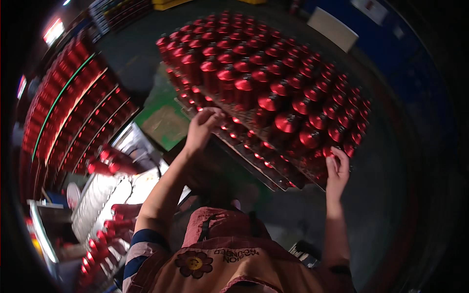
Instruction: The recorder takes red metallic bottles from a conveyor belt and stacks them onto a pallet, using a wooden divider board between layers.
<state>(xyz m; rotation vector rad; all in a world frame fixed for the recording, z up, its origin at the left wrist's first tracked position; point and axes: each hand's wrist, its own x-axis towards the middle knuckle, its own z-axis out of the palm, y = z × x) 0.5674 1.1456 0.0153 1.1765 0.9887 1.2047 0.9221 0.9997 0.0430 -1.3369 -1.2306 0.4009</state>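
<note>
In front of me stands a tiered stack of shiny red metallic cylinders [286,122] with domed tops and short necks, packed in rows on boards. My left hand [201,128] is at the near left side of the stack, beside the edge of the upper board [249,115]. Its fingers are curled together; what they hold, if anything, is hidden. By the near right corner of the stack is my right hand [338,171], its thumb and bent fingers apart, close to the corner cylinders. I cannot tell whether it touches them.
More red cylinders [73,93] fill a tiered rack at the left. A brightly lit metal machine [105,195] stands at lower left, with red cylinders [115,161] around it. Blue panels [391,53] and a pale board [333,29] are at the far right.
</note>
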